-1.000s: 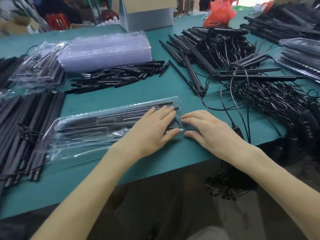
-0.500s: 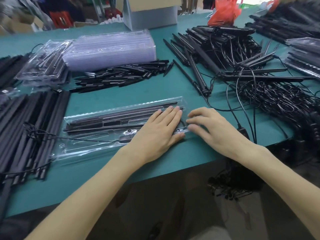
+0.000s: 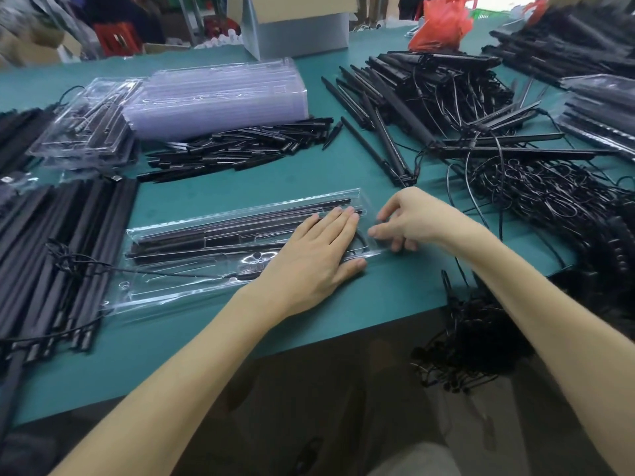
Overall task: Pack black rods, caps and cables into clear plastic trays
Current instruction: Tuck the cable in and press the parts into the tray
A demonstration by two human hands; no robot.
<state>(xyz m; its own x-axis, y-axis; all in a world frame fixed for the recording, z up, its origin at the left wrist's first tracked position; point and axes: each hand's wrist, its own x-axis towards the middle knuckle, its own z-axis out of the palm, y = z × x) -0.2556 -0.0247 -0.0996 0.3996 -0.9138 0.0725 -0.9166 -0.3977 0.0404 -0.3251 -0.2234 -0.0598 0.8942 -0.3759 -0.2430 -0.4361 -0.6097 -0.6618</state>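
A clear plastic tray (image 3: 192,266) lies on the green table before me, with long black rods (image 3: 220,231) and a thin cable inside it. My left hand (image 3: 316,252) lies flat, fingers together, pressing on the tray's right end. My right hand (image 3: 409,218) is just right of it, thumb and fingers curled around the tray's right edge. Whether those fingers pinch the plastic is blurred.
A stack of empty clear trays (image 3: 220,97) and a heap of black caps (image 3: 237,149) lie behind. Black rods (image 3: 51,255) are piled at the left, rods with cables (image 3: 429,97) at the back right, tangled cables (image 3: 549,201) at the right. A cardboard box (image 3: 295,29) stands at the back.
My right hand has lifted from lying flat and curled its fingers at the tray's right end. The left hand stays pressed on the tray. The view has shifted slightly.
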